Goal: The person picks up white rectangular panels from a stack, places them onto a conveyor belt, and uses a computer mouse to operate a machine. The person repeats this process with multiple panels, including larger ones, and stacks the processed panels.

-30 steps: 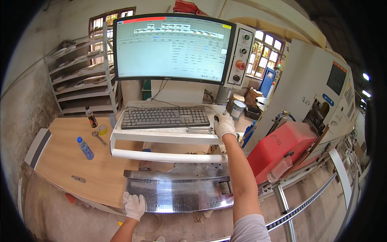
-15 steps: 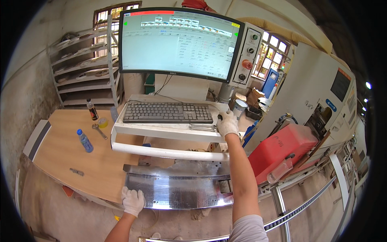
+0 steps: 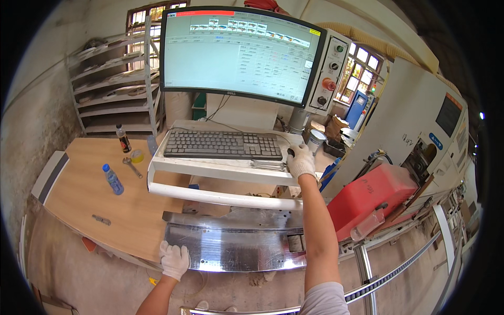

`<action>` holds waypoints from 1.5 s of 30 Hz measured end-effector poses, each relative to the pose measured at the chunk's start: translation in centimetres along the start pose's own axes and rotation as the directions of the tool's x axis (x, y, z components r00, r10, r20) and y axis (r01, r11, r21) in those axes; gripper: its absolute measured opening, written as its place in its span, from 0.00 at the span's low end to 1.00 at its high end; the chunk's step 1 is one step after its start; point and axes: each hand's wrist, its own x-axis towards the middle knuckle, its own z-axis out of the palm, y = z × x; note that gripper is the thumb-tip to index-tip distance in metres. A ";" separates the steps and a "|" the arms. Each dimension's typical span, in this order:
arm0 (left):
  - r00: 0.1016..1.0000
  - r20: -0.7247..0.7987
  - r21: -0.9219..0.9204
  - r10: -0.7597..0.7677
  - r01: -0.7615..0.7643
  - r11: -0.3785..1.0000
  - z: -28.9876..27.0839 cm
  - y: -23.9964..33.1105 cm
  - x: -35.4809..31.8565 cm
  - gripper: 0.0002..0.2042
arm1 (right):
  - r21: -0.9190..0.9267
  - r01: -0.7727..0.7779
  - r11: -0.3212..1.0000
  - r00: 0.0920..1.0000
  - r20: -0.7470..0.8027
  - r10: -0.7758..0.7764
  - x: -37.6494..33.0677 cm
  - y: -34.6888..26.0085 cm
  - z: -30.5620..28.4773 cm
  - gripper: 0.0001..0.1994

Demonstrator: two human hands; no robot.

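A large monitor (image 3: 241, 52) with a black frame fills the upper middle of the frame; its screen is pale grey-green, with a red bar at the top left edge, a small yellow patch at the top right and a row of small pictures under the bar; a second screen (image 3: 448, 115), small and dark, sits in the white machine at the upper right, with a thin orange strip above it; just below it there is a small blue oval label (image 3: 435, 140); at the left, on the wooden surface (image 3: 79, 194), one bottle (image 3: 112, 179) with a blue cap and blue label stands, and further up a dark bottle (image 3: 123, 139) with a reddish label; a white can (image 3: 316, 140) stands right of the keyboard (image 3: 222, 145).
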 end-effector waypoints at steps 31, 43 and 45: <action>0.925 0.050 -0.125 0.377 -0.369 0.921 0.5 -2.4 -3.5 0.08 | 0.413 -0.470 0.780 0.771 -0.238 0.590 -54.7 -10.6 -5.9 0.29; 0.836 0.461 -0.206 0.299 -0.227 0.952 -6.1 0.4 -8.7 0.28 | 0.232 -0.929 -0.290 -0.361 -0.387 0.848 -102.7 -40.8 -19.8 0.21; 0.754 0.551 -0.534 0.357 -0.010 0.846 -9.1 2.4 -10.5 0.30 | 0.288 -0.903 -0.319 -0.412 -0.363 0.836 -105.7 -45.8 -19.3 0.20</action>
